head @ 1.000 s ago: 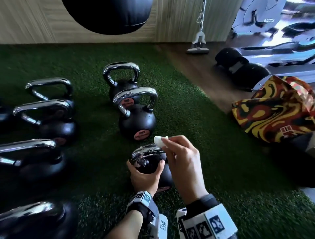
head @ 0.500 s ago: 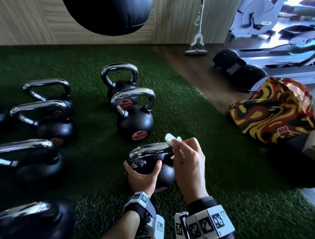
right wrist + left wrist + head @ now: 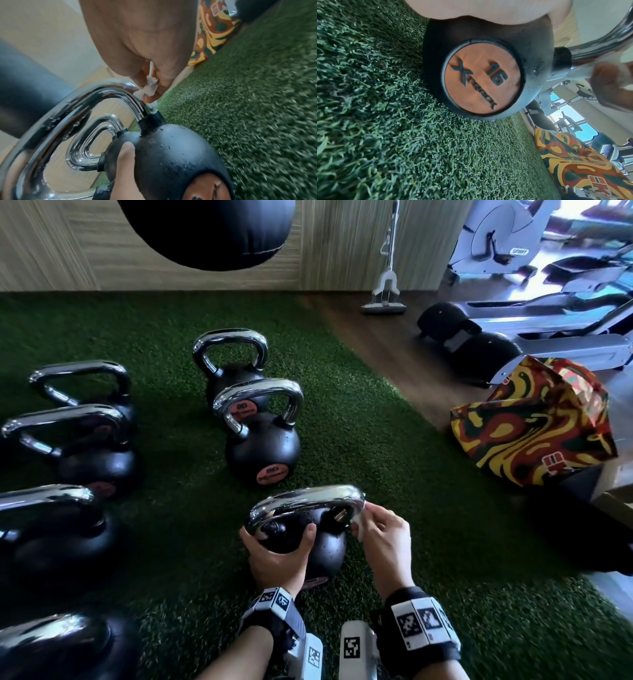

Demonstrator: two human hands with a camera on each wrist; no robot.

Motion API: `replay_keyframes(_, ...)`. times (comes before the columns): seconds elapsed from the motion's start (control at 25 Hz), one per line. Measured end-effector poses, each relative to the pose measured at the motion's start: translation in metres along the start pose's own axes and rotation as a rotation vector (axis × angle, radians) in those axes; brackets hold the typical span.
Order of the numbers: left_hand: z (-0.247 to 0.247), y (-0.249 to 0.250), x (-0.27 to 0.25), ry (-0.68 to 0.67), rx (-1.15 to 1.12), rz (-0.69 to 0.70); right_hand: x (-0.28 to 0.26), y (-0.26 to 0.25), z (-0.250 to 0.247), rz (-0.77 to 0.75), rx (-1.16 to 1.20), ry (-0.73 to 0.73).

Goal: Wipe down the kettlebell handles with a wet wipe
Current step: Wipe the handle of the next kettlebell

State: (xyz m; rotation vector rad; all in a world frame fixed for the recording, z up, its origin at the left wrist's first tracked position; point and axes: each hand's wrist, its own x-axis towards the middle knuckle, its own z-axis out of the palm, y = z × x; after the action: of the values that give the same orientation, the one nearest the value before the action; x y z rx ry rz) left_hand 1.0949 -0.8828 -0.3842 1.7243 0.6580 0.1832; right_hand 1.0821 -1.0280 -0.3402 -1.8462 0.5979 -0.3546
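Note:
A black kettlebell (image 3: pixel 325 553) with a chrome handle (image 3: pixel 305 498) stands on green turf right in front of me. My left hand (image 3: pixel 277 556) grips its round body, thumb over the top; the left wrist view shows its orange "16" disc (image 3: pixel 481 79). My right hand (image 3: pixel 383 535) pinches a small white wet wipe (image 3: pixel 358 525) against the handle's right leg, just above where it meets the body. In the right wrist view the wipe (image 3: pixel 147 89) sits between fingertips beside the chrome handle (image 3: pixel 85 102), and the body (image 3: pixel 175 152) carries water droplets.
Two more kettlebells (image 3: pixel 262 446) (image 3: pixel 231 364) stand in a row beyond it, and several others (image 3: pixel 78 440) line the left side. A patterned bag (image 3: pixel 534 422) sits at the right turf edge. A hanging punch bag (image 3: pixel 209 231), a mop (image 3: pixel 385 285) and gym machines (image 3: pixel 534 313) are further back.
My right hand has come down from above the handle's top and moved the wipe round to the handle's right leg. My left hand has kept its grip on the body.

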Motion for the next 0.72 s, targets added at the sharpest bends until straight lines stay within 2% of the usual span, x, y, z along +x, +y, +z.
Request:
replay_keyframes(0.12,-0.003,0.004,-0.003,-0.035,-0.009,0.024,-0.01,-0.004,-0.009,0.033,-0.042,-0.197)
replay_keyframes(0.24,-0.024,0.008,0.002,-0.183,0.032,0.041,-0.014,-0.019,-0.032,0.024,-0.206,-0.37)
replay_keyframes(0.28,-0.035,0.007,0.003,-0.229,0.054,0.026,-0.015,-0.026,-0.041,0.039,-0.189,-0.423)
replay_keyframes(0.4,-0.069,0.003,-0.004,-0.234,0.076,-0.162,-0.023,-0.042,-0.054,0.061,-0.117,-0.54)
replay_keyframes(0.44,-0.075,0.007,-0.01,-0.285,0.038,-0.24,-0.024,-0.044,-0.054,0.055,-0.148,-0.577)
replay_keyframes(0.56,-0.075,0.023,-0.028,-0.712,-0.239,-0.465,-0.023,-0.042,-0.046,-0.027,-0.277,-0.61)
replay_keyframes(0.6,-0.072,0.03,-0.033,-0.816,-0.34,-0.512,-0.023,-0.044,-0.044,-0.074,-0.32,-0.63)
replay_keyframes(0.64,-0.072,0.034,-0.036,-0.873,-0.424,-0.537,-0.025,-0.047,-0.041,-0.125,-0.35,-0.654)
replay_keyframes(0.72,-0.073,0.034,-0.038,-0.899,-0.528,-0.562,-0.028,-0.055,-0.038,-0.179,-0.348,-0.67)
